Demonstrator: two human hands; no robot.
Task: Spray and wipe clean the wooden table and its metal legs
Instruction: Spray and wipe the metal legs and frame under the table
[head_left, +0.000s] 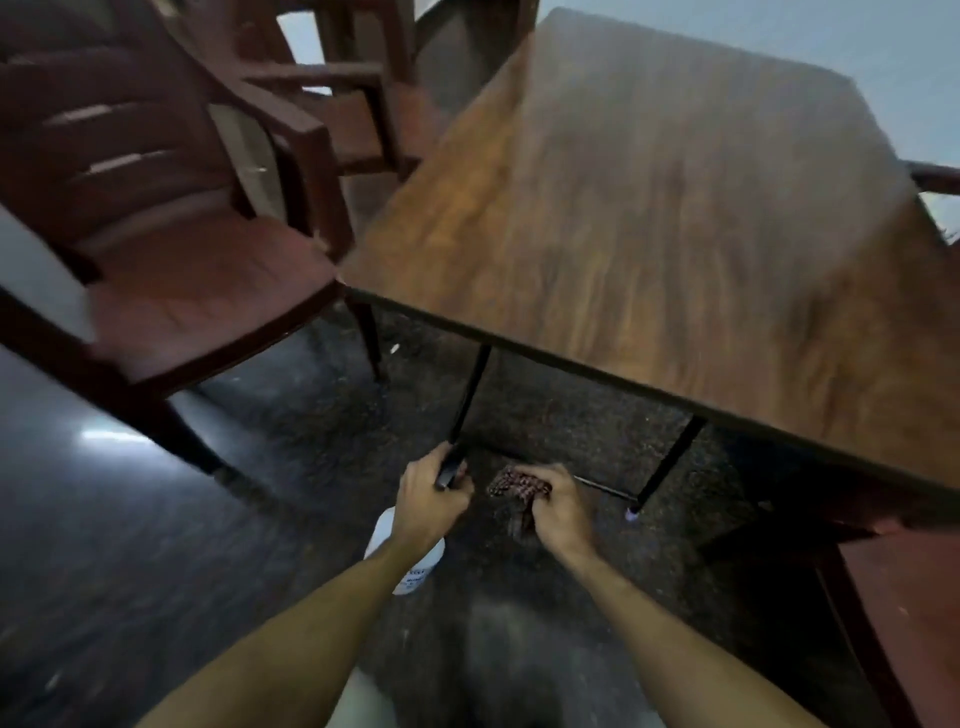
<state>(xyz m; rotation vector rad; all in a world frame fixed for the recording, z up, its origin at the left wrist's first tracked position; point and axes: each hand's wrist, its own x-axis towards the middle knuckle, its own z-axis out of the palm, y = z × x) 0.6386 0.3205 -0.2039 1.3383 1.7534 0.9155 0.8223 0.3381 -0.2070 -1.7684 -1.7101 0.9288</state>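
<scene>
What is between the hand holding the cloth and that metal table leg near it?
Nothing visible. The right hand grips the cloth just right of the near metal leg, with only bare floor between. The left hand already holds that leg's lower end.

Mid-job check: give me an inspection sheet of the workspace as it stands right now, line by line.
Surface: brown wood-grain tabletop, bare; the picture is blurred, so wetness cannot be judged.
Job's things: thin black metal table leg; a second black leg; white plastic spray bottle under the left forearm; dark red patterned cloth.
Clutter: nothing seen on the table.
Grippers: left hand, fingers closed around the lower end of the near leg; right hand grips the cloth.
Cables: nothing seen.
Surroundings: dark red plastic chairs to the left, another at the lower right; dark speckled floor.
</scene>
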